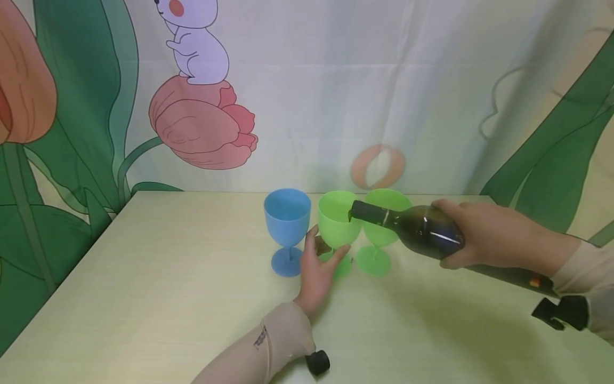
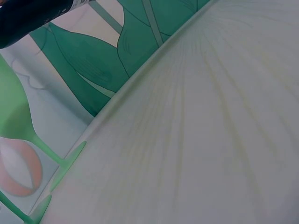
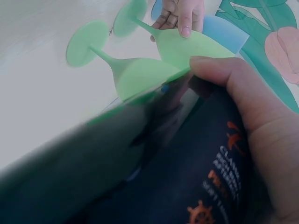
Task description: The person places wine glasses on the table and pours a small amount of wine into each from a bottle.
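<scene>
My right hand [image 1: 499, 233] grips a dark wine bottle [image 1: 424, 230] tilted to the left. Its neck passes in front of the right green goblet [image 1: 374, 261], and its mouth is over the middle green goblet [image 1: 338, 226]. A little dark liquid shows at the bottle's mouth. Around the lower bowl and stem of that middle goblet, my left hand [image 1: 316, 277] curls its thumb and fingers. A blue goblet [image 1: 288, 218] stands upright just left of it. The right wrist view shows the bottle's printed label [image 3: 219, 182] close up; what lies inside the goblets is hidden.
All three goblets stand in a row near the back edge of the pale table [image 1: 192, 277]. Behind it hangs a curtain [image 1: 307, 96] printed with flowers and a white animal. A dark wrist device [image 1: 318, 362] sits by the left sleeve.
</scene>
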Tool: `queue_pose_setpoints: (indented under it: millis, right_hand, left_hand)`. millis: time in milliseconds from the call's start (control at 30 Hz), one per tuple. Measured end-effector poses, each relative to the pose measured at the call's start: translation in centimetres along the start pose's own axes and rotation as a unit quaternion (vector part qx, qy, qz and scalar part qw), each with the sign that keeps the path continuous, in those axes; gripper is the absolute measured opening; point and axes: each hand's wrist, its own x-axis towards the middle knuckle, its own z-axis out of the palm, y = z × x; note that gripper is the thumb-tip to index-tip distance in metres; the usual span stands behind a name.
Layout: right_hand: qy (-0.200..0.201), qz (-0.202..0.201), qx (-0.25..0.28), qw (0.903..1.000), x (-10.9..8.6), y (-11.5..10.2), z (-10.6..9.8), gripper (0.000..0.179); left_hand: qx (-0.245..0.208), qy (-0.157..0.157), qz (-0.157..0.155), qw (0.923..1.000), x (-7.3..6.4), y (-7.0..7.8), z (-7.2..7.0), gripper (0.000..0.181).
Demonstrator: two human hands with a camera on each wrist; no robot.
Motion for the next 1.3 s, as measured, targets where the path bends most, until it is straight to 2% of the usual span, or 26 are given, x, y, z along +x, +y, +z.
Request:
queue_pose_setpoints:
  millis: [567,1300]
  right_hand:
    - [-0.008,0.0,0.002,1.0,0.05,-0.05,-0.13,0.074]
    - [-0.019,-0.003,0.006,0.9998,0.22,0.05,-0.27,0.071]
  left_hand:
    - [-0.001,0.0,-0.007,1.0,0.04,-0.17,0.07,0.068]
    - [-0.004,0.001,0.003,1.0,-0.03,-0.2,0.06,0.067]
